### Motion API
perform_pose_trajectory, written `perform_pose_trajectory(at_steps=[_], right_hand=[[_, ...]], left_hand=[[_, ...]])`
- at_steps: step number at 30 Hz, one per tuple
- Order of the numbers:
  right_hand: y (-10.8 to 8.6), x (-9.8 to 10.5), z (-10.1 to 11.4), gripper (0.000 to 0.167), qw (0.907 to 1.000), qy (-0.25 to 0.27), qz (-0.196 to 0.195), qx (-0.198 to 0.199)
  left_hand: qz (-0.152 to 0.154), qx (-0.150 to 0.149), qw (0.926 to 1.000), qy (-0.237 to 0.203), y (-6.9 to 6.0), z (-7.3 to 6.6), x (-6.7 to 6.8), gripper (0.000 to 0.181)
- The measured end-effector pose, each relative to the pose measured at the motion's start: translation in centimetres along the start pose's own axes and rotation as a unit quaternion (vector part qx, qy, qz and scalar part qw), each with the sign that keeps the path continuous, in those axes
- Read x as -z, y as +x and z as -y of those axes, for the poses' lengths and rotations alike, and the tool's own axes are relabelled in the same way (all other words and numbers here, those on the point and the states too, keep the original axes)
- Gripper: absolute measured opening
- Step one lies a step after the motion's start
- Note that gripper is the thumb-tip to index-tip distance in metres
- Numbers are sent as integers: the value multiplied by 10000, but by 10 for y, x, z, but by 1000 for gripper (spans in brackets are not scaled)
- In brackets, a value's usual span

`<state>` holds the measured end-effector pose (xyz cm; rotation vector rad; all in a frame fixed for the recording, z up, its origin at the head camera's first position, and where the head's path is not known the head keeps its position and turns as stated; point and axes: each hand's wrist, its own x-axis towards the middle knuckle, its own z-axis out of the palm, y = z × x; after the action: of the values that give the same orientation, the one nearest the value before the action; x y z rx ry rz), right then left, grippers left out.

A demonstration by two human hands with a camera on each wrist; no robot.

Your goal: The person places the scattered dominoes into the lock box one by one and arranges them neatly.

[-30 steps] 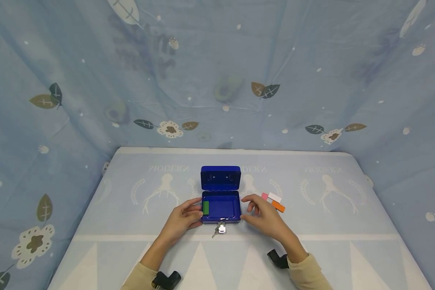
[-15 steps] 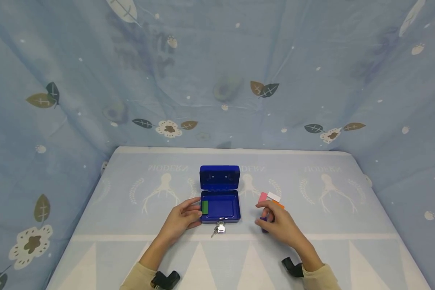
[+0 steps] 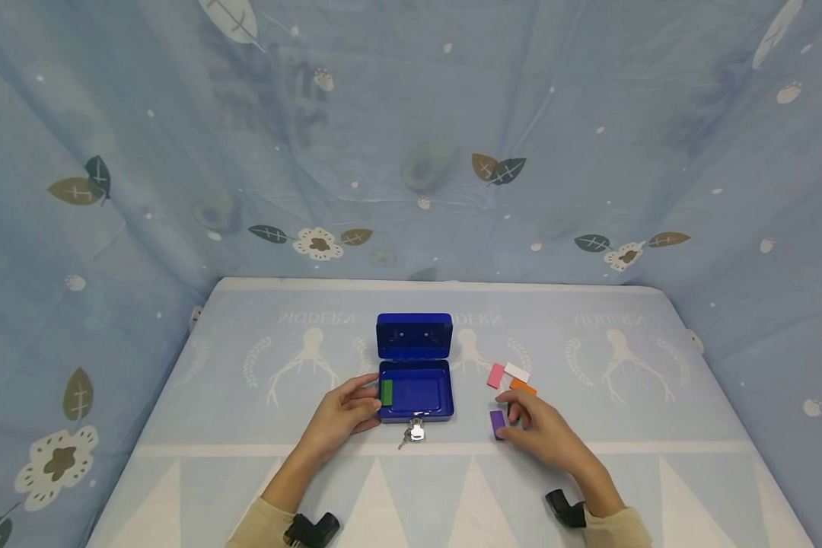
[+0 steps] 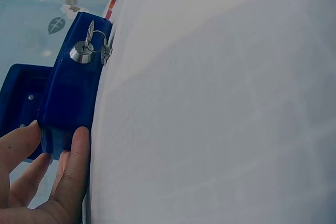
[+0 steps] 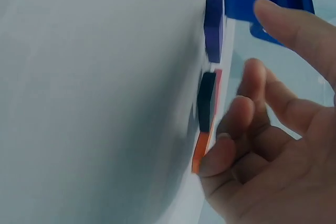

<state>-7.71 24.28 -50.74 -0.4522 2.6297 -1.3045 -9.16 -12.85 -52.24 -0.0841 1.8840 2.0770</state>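
The purple block (image 3: 497,425) lies flat on the counter (image 3: 212,426), right of the blue box (image 3: 421,392) and well apart from it. Just over it hovers the right hand (image 3: 541,431), fingers loosely bent, thumb spread away, nothing in its grasp. A dark block (image 5: 207,102) lies under those fingers, near the purple one. Just beyond sit three more, close together: pink (image 3: 495,375), white (image 3: 517,372) and orange (image 3: 523,387). Whether a fingertip brushes the orange one I can't tell.

The left hand (image 3: 341,413) rests its fingertips against the box's left side, thumb nearest the front, not clenched. Inside the box, along that same side, lies a green block (image 3: 387,393); the lid (image 3: 414,335) stands open at the back. Keys (image 4: 106,54) hang from a ring at the lock (image 4: 81,52) in front.

Both arms wear tan sleeves (image 3: 263,521), with a black device (image 3: 313,529) at each wrist. Past the counter hangs blue cloth (image 3: 411,114) printed with leaves and flowers.
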Motion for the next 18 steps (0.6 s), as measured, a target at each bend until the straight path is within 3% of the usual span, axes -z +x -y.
perform_pose_trajectory(at_steps=[18], right_hand=[[-1,6,-9,47,9986,-202,485,-50]], left_hand=[[-31,57,10000,-13,-1,-2,-1,55]])
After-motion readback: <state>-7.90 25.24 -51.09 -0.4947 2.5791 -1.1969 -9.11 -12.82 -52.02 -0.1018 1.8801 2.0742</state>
